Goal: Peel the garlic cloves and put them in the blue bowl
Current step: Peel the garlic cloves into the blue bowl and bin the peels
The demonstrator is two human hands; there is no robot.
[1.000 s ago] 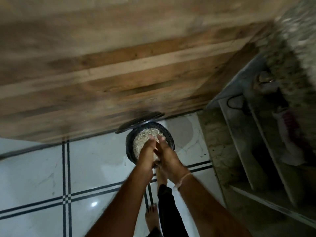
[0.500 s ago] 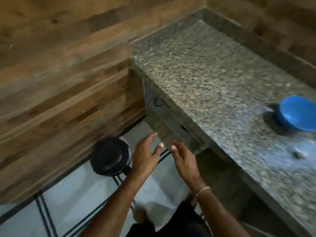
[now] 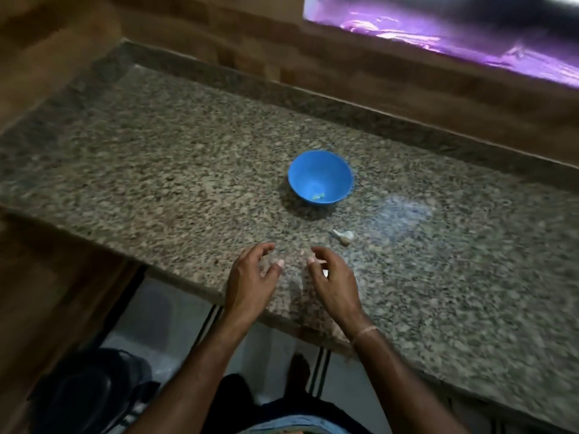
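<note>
At the counter's point(image 3: 156, 170) near edge the left hand point(image 3: 250, 277) hovers, fingers loosely curled, holding nothing. The blue bowl point(image 3: 313, 170) stands mid-counter beyond it. The right hand point(image 3: 332, 277) looks equally slack and empty. A garlic clove point(image 3: 343, 235) lies near it, apparently unpeeled, so picking that up seems next.

Speckled granite desk point(image 3: 156, 158) spans a dimly lit room. Behind the desk, brown wood-plank walls point(image 3: 344, 67) rise to a window point(image 3: 438, 29) glowing purple. Below the desk's near edge, pale floor tiles point(image 3: 163, 311) carry dark stripes, with a dark round container point(image 3: 84, 393) on them.
</note>
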